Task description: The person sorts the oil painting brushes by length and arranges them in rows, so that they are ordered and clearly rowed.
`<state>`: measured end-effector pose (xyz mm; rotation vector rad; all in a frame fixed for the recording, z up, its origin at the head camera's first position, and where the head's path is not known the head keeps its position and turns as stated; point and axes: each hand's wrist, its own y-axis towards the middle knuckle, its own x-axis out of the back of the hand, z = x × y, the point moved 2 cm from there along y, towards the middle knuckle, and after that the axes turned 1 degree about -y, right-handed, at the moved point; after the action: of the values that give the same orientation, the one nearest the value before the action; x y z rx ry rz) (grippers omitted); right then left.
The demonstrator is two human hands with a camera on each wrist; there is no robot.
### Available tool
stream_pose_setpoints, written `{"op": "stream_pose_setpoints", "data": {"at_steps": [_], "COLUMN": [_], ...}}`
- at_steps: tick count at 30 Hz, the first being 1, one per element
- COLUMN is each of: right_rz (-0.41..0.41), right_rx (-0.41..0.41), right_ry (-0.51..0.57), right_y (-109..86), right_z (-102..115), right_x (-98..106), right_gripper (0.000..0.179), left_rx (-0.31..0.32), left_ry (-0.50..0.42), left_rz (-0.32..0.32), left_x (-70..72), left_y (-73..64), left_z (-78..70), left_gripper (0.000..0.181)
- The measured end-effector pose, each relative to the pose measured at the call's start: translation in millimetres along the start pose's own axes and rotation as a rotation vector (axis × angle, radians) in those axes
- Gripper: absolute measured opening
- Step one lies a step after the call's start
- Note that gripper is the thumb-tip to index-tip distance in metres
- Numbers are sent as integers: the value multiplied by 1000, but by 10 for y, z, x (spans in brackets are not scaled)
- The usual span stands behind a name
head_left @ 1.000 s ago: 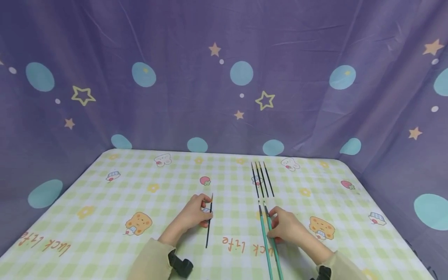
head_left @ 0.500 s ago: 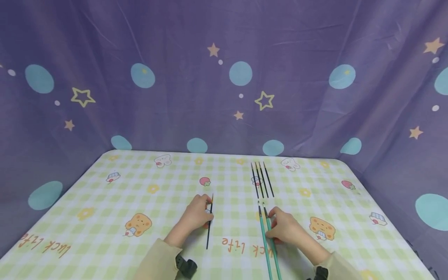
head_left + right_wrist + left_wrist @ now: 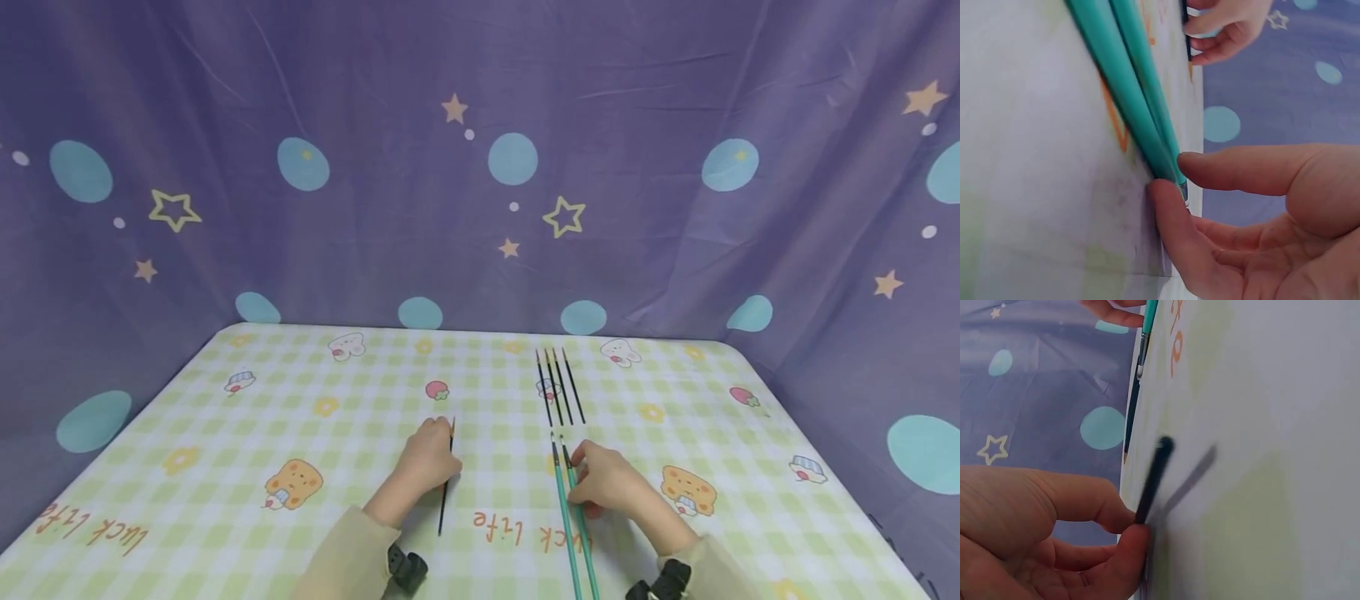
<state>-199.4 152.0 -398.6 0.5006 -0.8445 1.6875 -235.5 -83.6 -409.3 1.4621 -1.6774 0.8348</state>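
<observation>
My left hand (image 3: 426, 457) pinches a thin black paintbrush (image 3: 444, 508) near the table's middle, its bristles pointing away. In the left wrist view, thumb and finger meet on the dark handle (image 3: 1155, 478), whose butt end stands off the cloth and casts a shadow. Two longer teal paintbrushes lie side by side to the right. My right hand (image 3: 609, 482) holds the right-hand teal paintbrush (image 3: 585, 542) between thumb and finger below its ferrule; the other teal paintbrush (image 3: 565, 508) lies just left of it.
Several thin black paintbrushes (image 3: 574, 387) lie in a row beyond the teal pair, bristles toward the back. A green-and-white checked cloth (image 3: 225, 467) covers the table. Behind it hangs a purple patterned curtain (image 3: 375, 250).
My left hand has rolled over the black paintbrush, hiding more of its middle. The right hand stays at the teal paintbrush, its forearm shifting slightly left.
</observation>
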Motion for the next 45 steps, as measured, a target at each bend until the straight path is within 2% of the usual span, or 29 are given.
{"op": "stream_pose_setpoints", "data": {"at_steps": [11,16,22,35,45], "right_rz": [4,0,-5,-16,-13], "right_rx": [-42,-32,-22,-25,-14], "right_ry": [62,90,86,88,86], "right_y": [16,25,33,24,19], "right_z": [-40,-51,-45,-69,-66], "right_x": [4,-18,-31,-21,-36], "right_gripper": [41,40,39,39,38], "left_rx": [93,96,71,30,72], "left_ry": [-113,-191,-330,-461,-566], "left_rz": [85,105,85,46,25], "left_x": [44,33,25,-159,-389], "left_y": [66,103,238,590,858], "left_z": [39,25,-47,-345,-429], "left_gripper": [34,36,40,43,42]}}
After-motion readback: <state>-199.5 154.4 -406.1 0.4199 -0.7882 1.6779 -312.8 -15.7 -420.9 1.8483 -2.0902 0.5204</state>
